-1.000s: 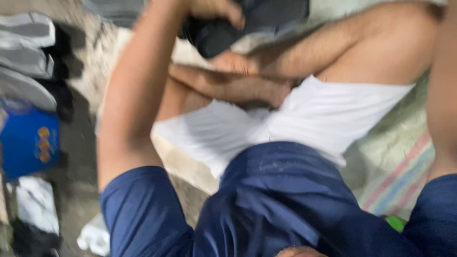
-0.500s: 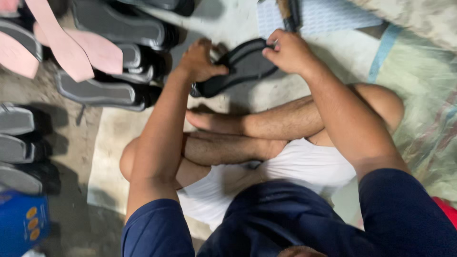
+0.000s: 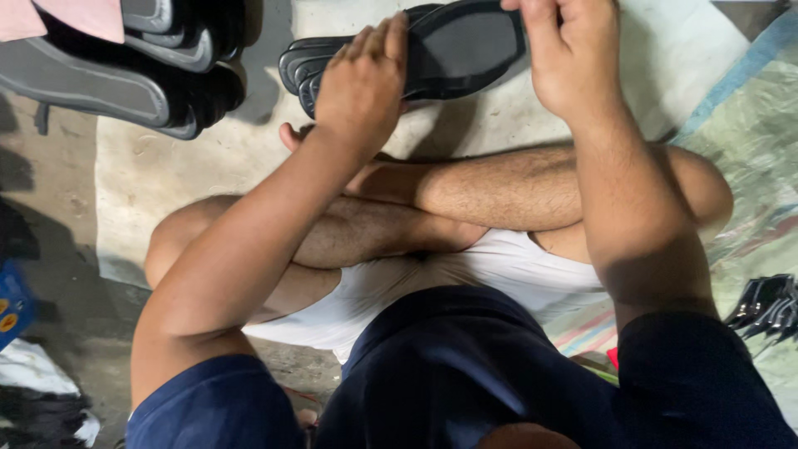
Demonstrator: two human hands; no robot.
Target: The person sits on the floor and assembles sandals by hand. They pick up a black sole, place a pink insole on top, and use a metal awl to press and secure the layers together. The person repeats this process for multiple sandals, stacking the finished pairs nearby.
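I sit cross-legged on the floor and hold a black shoe sole [image 3: 461,46] in front of my legs with both hands. My left hand [image 3: 362,83] grips its near left end, fingers curled over the edge. My right hand [image 3: 569,54] holds the right end from above. One or two more black soles [image 3: 295,71] seem stacked right under it, their ridged edges showing at the left.
A pile of grey and black soles [image 3: 133,75] lies at the upper left, with a pink piece [image 3: 71,17] on top. A pale mat [image 3: 166,166] covers the floor under me. Black strap-like parts [image 3: 769,303] lie at the right, a blue object [image 3: 12,303] at the left edge.
The view has swung from my lap up to the soles and steadied. Both hands now hold the black sole closer and higher in view than half a second ago.
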